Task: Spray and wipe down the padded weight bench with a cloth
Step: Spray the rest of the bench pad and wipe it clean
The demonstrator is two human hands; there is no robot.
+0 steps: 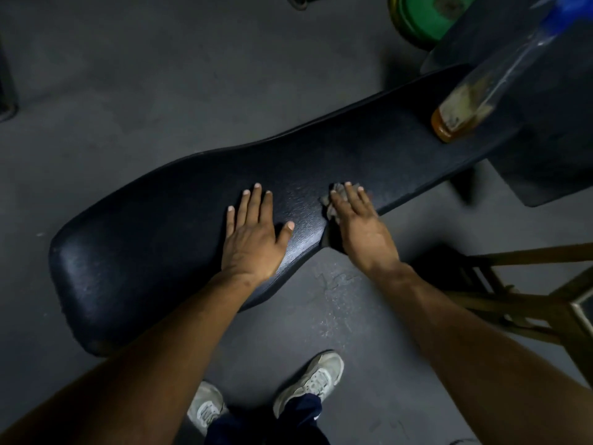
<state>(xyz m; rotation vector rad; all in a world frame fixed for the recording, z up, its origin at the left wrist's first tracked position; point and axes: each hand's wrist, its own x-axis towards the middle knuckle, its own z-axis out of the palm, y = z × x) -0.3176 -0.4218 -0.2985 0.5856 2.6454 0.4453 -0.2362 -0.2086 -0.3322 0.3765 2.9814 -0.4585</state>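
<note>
The black padded bench runs from lower left to upper right across the view. My left hand lies flat on its pad with fingers spread, holding nothing. My right hand presses a small grey cloth onto the pad near the bench's near edge; most of the cloth is hidden under the palm. A clear spray bottle with amber liquid and a blue trigger head stands on the far right end of the bench.
A green weight plate leans at the top right behind the bench. A wooden stool frame stands at the right, close to my right forearm. My two shoes are on the grey floor below the bench.
</note>
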